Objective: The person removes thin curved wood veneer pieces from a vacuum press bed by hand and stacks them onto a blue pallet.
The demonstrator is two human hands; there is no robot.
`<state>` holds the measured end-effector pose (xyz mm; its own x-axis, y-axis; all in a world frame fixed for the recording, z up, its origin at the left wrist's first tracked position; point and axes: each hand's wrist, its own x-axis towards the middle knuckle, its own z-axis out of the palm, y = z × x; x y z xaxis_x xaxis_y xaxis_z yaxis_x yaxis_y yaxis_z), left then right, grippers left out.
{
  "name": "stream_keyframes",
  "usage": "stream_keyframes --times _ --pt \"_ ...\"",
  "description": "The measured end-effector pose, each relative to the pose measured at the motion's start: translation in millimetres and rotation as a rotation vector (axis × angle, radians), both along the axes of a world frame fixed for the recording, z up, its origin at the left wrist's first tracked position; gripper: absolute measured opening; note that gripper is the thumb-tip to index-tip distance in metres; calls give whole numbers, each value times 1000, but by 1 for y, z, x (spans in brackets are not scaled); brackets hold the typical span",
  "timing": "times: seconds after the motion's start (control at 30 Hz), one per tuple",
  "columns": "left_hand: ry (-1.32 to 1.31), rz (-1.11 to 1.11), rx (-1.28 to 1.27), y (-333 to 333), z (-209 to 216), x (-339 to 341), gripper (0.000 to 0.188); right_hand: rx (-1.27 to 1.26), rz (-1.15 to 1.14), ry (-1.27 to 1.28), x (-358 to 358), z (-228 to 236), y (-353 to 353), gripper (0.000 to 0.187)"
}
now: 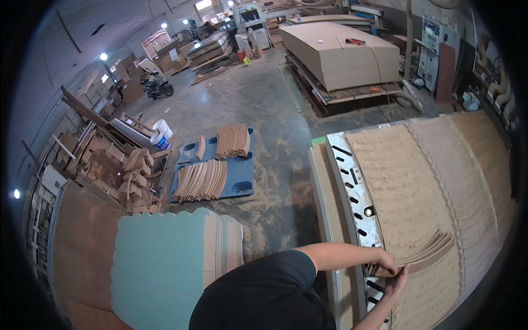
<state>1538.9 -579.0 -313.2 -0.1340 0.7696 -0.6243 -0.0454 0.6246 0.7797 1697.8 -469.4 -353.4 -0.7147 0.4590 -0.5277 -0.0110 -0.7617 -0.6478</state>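
Observation:
Several thin curved wooden strips (432, 254) lie fanned out over the sawdust-covered worktable at the right. Their near ends are gathered between my hands, by the table's metal edge. My left hand (387, 262) reaches across from the left with its fingers bent down around the strip ends. Just below it, my right hand (396, 282) comes up from the lower edge and closes on the same strips, its fingertips near the left hand. The exact grip of the fingers is partly hidden.
A slotted metal rail (352, 190) edges the worktable. A blue pallet (240, 173) on the floor bears stacks of curved wood pieces (201, 180). Scalloped green-topped boards (159, 253) stand at the lower left. A large board stack (346, 58) sits at the back, with white buckets (162, 130) farther left.

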Motion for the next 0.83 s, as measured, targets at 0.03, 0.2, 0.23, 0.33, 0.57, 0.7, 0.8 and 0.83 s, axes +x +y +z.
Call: stream_keyframes --times 0.03,0.2,0.23,0.33,0.57,0.7,0.8,0.83 --pt "-5 -16 21 -1 13 1 66 22 -11 1 0 4 1 76" --pt "-29 1 51 -14 58 9 65 181 -109 -147 3 -6 9 82" --pt "-82 -22 73 -11 59 12 68 183 -145 -189 7 -6 10 85" --pt "-99 70 71 -9 54 22 74 186 -218 -268 -6 35 -20 96" --pt "-75 120 333 -75 73 -10 86 373 -423 -233 -56 80 -89 102" --pt "57 197 263 -168 108 -81 107 315 -298 76 -141 147 -201 83" --pt "108 300 280 -259 144 -141 114 326 -247 190 -212 156 -273 83" --pt "103 318 294 -281 147 -155 114 256 -144 223 -238 149 -283 82"
